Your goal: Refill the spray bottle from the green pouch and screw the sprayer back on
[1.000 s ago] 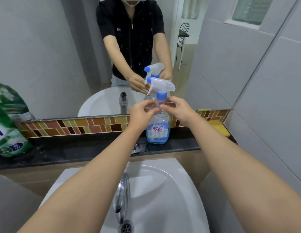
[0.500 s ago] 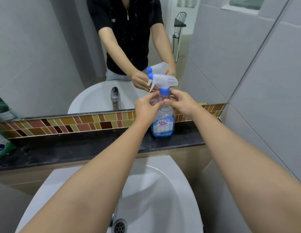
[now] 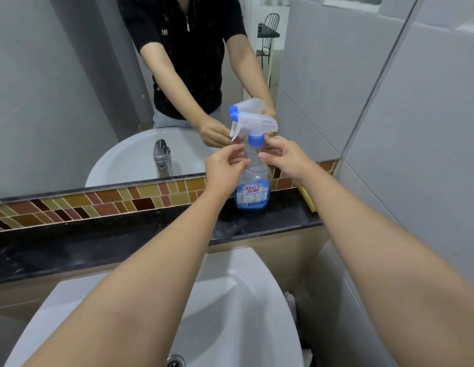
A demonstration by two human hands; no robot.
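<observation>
We see the spray bottle [image 3: 254,190] standing upright on the black ledge [image 3: 103,234], toward its right end and close against the mirror [image 3: 71,88]. The sprayer [image 3: 253,125] sits on top, its blue collar over the neck and its nozzle pointing left. The lower part of the bottle holds blue liquid; the upper part is clear.

Our left hand [image 3: 222,169] reaches in from the left with fingers curled, thumb and fingertips pinching the bottle's neck just under the collar. Our right hand [image 3: 285,157] comes from the right, its thumb and forefinger closed on the same neck from the other side. Whether the collar is fully screwed down we cannot tell.

A band of brown and orange mosaic tiles [image 3: 85,203] runs along the back edge of the ledge. A yellow sponge [image 3: 307,198] lies at the ledge's right corner, partly behind our right forearm. Below the ledge's front edge is the white sink [image 3: 244,300].
</observation>
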